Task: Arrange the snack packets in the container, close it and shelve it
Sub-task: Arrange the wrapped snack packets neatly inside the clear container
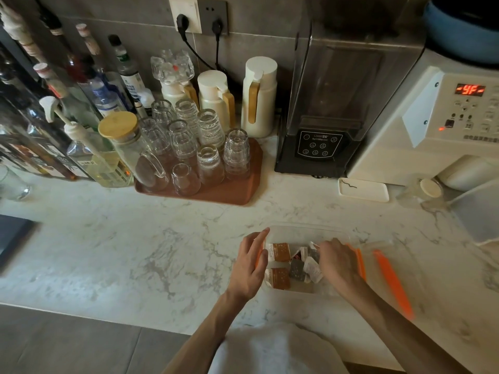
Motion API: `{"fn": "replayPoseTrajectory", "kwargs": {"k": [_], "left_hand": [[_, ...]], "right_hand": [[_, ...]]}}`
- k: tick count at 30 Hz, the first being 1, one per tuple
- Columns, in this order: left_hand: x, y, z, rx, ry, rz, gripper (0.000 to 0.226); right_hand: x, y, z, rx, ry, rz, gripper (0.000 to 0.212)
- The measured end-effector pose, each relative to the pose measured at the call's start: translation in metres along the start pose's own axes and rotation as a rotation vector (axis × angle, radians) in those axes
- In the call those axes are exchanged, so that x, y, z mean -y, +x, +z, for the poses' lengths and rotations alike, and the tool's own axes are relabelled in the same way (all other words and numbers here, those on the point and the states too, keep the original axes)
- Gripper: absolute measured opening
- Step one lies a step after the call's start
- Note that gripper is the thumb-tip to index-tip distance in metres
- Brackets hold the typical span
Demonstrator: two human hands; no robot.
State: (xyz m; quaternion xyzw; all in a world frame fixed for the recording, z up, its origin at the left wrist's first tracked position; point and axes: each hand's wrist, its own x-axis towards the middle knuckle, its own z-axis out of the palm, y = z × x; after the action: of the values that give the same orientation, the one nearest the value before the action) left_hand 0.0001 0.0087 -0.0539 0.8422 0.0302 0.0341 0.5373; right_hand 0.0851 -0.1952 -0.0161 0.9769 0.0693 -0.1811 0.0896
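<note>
On the near right part of the marble bench (135, 255) stands a clear container (305, 232) with no lid on it and an orange clip (360, 261) along its right side. Inside lie the snack packets (280, 252): two brown ones side by side against the left wall, then grey and white ones heaped loosely toward the right. The left hand (252, 263) lies against the container's left side, its grip spread, fingers nearly straight and pointing toward the far side. The right hand (337, 260) reaches in from the right, its fingers bent down onto the grey and white packets; the fingertips are hidden, so whether that grip pinches a packet cannot be told. Just right of the container lies the clear lid (378, 248), blurred, with its own orange clip (393, 282). Farther back on the bench a brown tray (237, 195) carries upturned glasses (209, 164), with white jugs (259, 95) behind it and bottles (102, 93) to the left. A dark blender (321, 147) stands right of the jugs, beside a white appliance (405, 125) showing a red display.
</note>
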Motion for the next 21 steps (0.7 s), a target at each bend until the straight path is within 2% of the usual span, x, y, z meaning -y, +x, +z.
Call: {"fn": "replayPoseTrajectory", "kwargs": {"k": [2,3,5,7,8,9,12,16,21], "left_hand": [[0.0,0.0,0.0,-0.003,0.002,0.004,0.049],[0.0,0.0,0.0,-0.004,0.001,0.006,0.05],[0.001,0.0,0.001,-0.005,-0.001,0.008,0.05],[0.002,0.0,0.001,-0.003,0.006,0.008,0.05],[0.002,0.0,0.001,0.0,0.01,0.008,0.051],[0.002,0.0,0.001,0.003,0.013,0.007,0.051],[0.002,0.0,0.001,0.006,0.006,0.008,0.051],[0.001,0.0,0.0,0.01,-0.002,0.019,0.049],[0.001,0.0,0.0,0.009,-0.009,0.019,0.05]], "right_hand": [[-0.001,0.002,0.002,-0.078,0.14,-0.003,0.019],[-0.001,0.004,0.004,-0.062,0.273,-0.004,0.018],[0.002,0.009,0.006,0.096,0.599,-0.004,0.019],[0.008,0.016,0.01,0.26,0.861,0.043,0.007],[0.012,0.019,0.014,0.284,0.911,0.043,0.003],[0.016,0.023,0.019,0.272,0.933,0.033,0.008],[0.03,0.029,0.03,0.183,0.963,0.036,0.012],[0.041,0.032,0.04,0.228,1.178,0.166,0.017],[0.04,0.039,0.052,0.26,1.332,0.273,0.021]]}}
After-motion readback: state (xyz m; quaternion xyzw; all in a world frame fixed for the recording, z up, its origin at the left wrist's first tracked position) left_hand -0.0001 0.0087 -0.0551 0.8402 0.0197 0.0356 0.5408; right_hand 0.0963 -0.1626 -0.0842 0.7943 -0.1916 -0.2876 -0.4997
